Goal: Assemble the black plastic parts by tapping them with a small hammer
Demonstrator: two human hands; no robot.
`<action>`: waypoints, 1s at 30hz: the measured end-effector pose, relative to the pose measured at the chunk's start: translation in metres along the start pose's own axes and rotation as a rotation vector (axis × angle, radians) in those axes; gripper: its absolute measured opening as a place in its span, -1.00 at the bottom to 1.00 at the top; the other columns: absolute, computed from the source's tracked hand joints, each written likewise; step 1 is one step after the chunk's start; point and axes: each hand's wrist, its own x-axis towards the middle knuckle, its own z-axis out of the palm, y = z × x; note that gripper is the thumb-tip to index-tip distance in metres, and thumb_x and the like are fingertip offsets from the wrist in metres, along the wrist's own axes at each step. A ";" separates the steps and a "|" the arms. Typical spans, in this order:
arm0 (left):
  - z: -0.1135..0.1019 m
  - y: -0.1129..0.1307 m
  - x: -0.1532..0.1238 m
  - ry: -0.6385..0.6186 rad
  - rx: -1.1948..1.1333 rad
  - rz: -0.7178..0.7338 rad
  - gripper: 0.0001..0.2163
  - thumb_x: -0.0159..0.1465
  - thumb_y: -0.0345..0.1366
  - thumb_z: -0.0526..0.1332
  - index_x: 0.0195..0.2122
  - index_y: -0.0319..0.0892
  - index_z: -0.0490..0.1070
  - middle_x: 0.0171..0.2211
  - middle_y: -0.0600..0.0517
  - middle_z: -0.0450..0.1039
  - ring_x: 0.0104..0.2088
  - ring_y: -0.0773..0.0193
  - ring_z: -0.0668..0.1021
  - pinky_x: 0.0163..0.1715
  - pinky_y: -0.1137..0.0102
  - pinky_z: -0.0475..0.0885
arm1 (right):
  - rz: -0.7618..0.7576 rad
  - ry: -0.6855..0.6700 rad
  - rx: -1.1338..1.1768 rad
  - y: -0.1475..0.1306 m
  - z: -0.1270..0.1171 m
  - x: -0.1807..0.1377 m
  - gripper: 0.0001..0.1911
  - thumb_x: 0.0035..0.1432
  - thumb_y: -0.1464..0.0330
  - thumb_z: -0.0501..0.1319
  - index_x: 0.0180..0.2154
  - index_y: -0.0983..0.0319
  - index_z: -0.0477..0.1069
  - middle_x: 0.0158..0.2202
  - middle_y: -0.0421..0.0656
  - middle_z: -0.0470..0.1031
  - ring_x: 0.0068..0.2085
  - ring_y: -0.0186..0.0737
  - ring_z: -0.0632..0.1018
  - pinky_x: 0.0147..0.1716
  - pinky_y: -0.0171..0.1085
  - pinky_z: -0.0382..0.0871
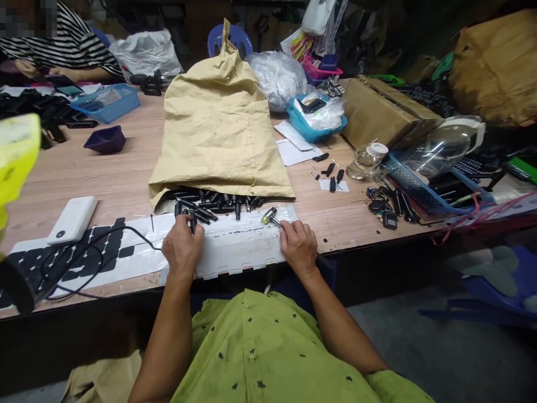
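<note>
My right hand [300, 246] is closed round the handle of a small hammer [269, 216]. Its head, metal with a yellow-green end, is over the right part of a white board [243, 253]. At the board's left end, my left hand [183, 246] is closed on black tube-shaped pieces [193, 222] standing up past its fingers; how many it holds is hard to make out. Between the hands, a pile of similar black pieces [213, 200] spills from under a tan cloth sack [222, 129].
A white power bank [74, 219] and a looped black cable [100, 260] lie left. Blue baskets [107, 103], a glass jar [367, 162], keys [388, 218] and a cardboard box [380, 112] stand around. A person in a striped sleeve [79, 42] sits across the table.
</note>
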 end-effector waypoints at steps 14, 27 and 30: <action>0.057 0.014 -0.022 -0.244 -0.229 0.741 -0.86 0.22 -0.27 0.30 -0.19 -0.08 0.52 -0.25 -0.01 0.51 -0.17 0.08 0.47 -0.13 0.22 0.36 | 0.034 -0.040 0.036 0.000 0.000 -0.001 -0.75 0.32 0.40 0.11 -0.09 0.17 0.53 -0.31 -0.09 0.41 -0.24 -0.11 0.34 -0.27 -0.21 0.13; 0.069 0.015 -0.022 -0.272 -0.356 0.635 -0.88 0.21 -0.28 0.31 -0.22 -0.05 0.56 -0.29 0.02 0.50 -0.15 0.08 0.44 -0.06 0.19 0.33 | 0.146 -0.055 0.574 0.008 -0.024 -0.001 -0.69 0.39 0.30 0.04 -0.08 0.17 0.55 -0.26 -0.10 0.56 -0.20 -0.17 0.57 -0.21 -0.25 0.43; 0.065 0.020 -0.022 -0.307 -0.354 0.582 -0.87 0.17 -0.31 0.33 -0.24 -0.05 0.57 -0.31 0.03 0.51 -0.15 0.09 0.44 -0.04 0.18 0.33 | 0.105 -0.117 0.685 0.001 -0.033 -0.005 -0.70 0.39 0.30 0.05 -0.08 0.17 0.55 -0.26 -0.11 0.58 -0.20 -0.18 0.59 -0.19 -0.25 0.47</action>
